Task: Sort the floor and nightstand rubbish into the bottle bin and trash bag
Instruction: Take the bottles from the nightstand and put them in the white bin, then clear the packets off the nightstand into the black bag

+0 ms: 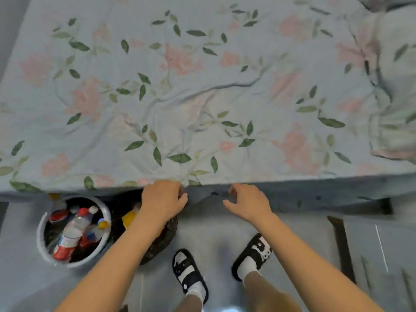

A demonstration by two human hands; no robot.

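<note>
Beside the bed [202, 86], at its near edge, the left hand [162, 199] curls its fingers at the hem of the floral sheet [184, 176], apparently pinching it. The right hand [247, 202] hovers just along the edge, fingers loosely curled, holding nothing I can make out. Left of the hands, against the bed's side, stands the bottle bin [74, 230], full of plastic bottles, with the dark trash bag [157, 239] touching it. Those bottles look light, slick and crushable; I would take each by the neck or cap. The bag looks limp, best lifted by its rim.
</note>
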